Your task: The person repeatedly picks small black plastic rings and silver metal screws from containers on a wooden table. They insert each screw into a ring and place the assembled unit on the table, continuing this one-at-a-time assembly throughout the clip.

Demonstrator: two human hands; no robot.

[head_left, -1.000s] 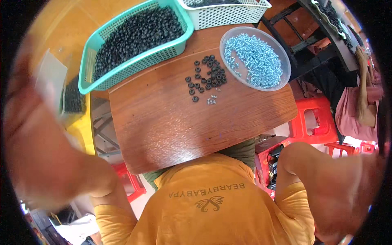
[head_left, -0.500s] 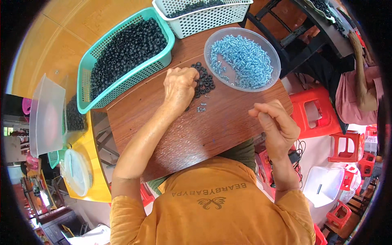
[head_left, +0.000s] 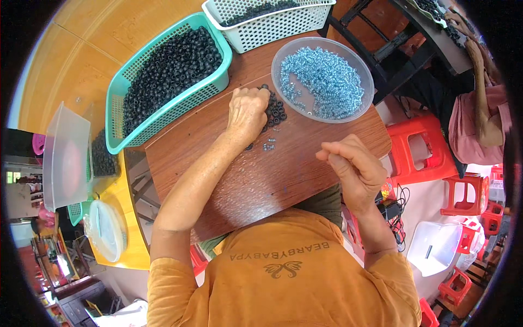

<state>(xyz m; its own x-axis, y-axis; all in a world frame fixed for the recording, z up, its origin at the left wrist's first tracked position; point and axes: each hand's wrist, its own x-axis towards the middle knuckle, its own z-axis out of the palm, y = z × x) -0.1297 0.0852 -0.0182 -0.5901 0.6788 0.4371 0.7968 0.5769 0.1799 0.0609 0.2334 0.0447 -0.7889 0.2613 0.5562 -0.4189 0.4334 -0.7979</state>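
Brown wooden table (head_left: 294, 174), head view. Teal basket (head_left: 225, 52) of black beads at far-left corner, bowl (head_left: 372, 90) of blue beads at far-right: plenty left in both. Loose black beads (head_left: 277, 113) near far edge; none joined visible. Left hand (head_left: 249, 113) curled beside them, fingertips hidden, grip can't tell. Right hand (head_left: 357, 170), near-right corner: thumb near forefinger, hold unclear.

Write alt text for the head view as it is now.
A person's left hand is at loose black beads on a brown table, while the loosely curled right hand is near the table's right edge. Beyond the hands stand a teal basket of black beads and a clear round bowl of blue beads.
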